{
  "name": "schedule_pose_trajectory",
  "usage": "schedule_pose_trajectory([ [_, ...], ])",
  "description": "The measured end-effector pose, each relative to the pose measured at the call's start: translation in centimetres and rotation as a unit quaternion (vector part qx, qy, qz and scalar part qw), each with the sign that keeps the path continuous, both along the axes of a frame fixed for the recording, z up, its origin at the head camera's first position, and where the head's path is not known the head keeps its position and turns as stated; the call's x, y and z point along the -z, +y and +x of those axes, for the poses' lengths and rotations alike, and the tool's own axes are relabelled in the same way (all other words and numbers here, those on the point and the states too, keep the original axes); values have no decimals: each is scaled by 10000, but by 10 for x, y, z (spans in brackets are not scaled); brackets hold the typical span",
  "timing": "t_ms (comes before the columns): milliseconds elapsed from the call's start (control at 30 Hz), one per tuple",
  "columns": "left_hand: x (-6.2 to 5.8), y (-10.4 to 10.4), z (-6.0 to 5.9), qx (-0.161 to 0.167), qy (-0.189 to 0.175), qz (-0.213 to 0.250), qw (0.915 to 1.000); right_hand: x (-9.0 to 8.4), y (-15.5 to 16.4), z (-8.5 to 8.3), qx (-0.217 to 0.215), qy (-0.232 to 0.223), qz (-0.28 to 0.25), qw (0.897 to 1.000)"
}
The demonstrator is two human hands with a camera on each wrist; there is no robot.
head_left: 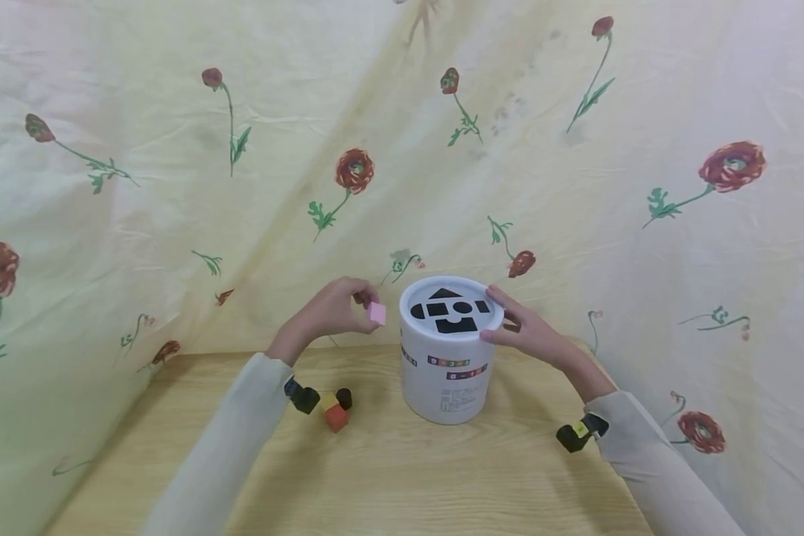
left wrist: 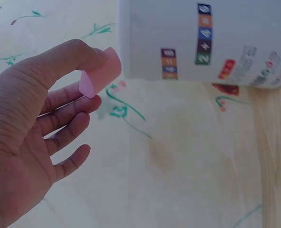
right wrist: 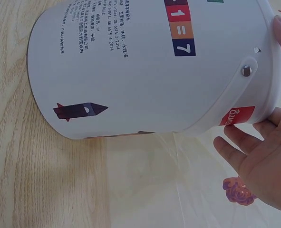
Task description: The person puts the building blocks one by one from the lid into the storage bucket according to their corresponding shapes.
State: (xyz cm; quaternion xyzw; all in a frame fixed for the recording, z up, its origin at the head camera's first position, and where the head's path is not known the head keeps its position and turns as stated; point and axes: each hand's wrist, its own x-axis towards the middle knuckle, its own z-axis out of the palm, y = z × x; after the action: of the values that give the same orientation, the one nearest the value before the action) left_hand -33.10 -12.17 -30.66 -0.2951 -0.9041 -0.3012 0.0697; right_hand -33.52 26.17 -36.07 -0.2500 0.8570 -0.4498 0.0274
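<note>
My left hand pinches a small pink block between thumb and fingers, just left of a white bucket. A curved side of the block shows in the left wrist view, where the other fingers are spread loosely. The bucket stands upright on the table; its lid has several dark shaped holes, among them a triangle, a square and a circle. On the bucket's right, my right hand holds its upper rim, the thumb and fingers spread round the edge. The right wrist view shows fingertips against the bucket below the rim.
Left of the bucket, a red block, a yellow block and a black block sit close together on the wooden table. Flower-printed cloth hangs behind and at both sides. A white handle is fixed to the bucket's side.
</note>
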Motion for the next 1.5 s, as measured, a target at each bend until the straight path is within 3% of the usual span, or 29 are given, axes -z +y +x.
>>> schedule_pose_trajectory([
  [267,-10,26,-8,164,88,325,9993,-2,0,0,28,-4,23,10000],
  [533,-16,47,-17,216,161,365,9990,-1,1,2,55,-37,2,10000],
  [900,-12,71,-26,-14,-146,-72,9999,3,0,0,53,-65,-31,10000],
  [1133,-8,77,-28,-175,-113,-385,9990,1,-1,1,11,-72,-60,10000],
  [1500,-4,82,-29,-242,-244,-332,9989,1,1,0,11,-63,-53,10000],
])
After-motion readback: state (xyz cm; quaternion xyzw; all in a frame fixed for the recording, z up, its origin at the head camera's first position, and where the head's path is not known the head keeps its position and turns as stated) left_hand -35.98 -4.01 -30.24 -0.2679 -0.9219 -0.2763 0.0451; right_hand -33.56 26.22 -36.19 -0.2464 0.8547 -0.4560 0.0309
